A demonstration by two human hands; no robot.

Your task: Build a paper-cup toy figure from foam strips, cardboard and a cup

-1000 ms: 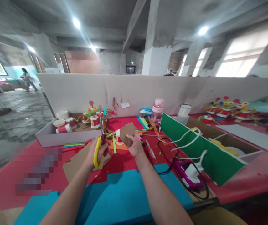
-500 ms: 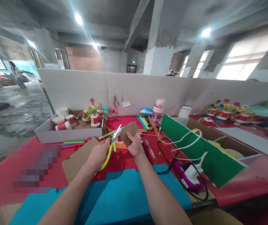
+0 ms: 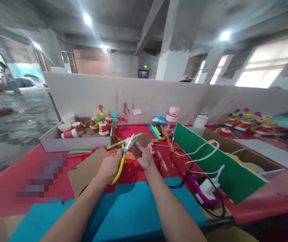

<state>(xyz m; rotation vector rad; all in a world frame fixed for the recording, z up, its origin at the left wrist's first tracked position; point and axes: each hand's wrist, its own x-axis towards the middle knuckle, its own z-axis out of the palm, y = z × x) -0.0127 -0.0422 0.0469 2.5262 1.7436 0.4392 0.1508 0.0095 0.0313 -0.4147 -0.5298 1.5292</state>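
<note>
My left hand (image 3: 109,168) grips a pair of scissors (image 3: 120,171) with yellow handles, the metal blades pointing up and away from me. Pinched in my right hand (image 3: 144,158) is a small piece of brown cardboard (image 3: 142,142). The blades lie right against the left edge of that piece; whether they are cutting into it I cannot tell. Beneath my left wrist lies a larger sheet of brown cardboard (image 3: 85,171). Blue sheets (image 3: 131,205) spread under both forearms on the red table cover.
A shallow box (image 3: 75,144) at left holds paper cups and robot-like figures. To the right stands a green-sided box (image 3: 217,161) with white cables, beside a purple power strip (image 3: 202,193). A pink bottle (image 3: 172,117) stands by the white partition (image 3: 96,90). Paper strips lie scattered mid-table.
The view has shifted slightly. The small cardboard piece has turned a little in my right hand, with the scissors staying at its left edge. A distant person at left has moved further left.
</note>
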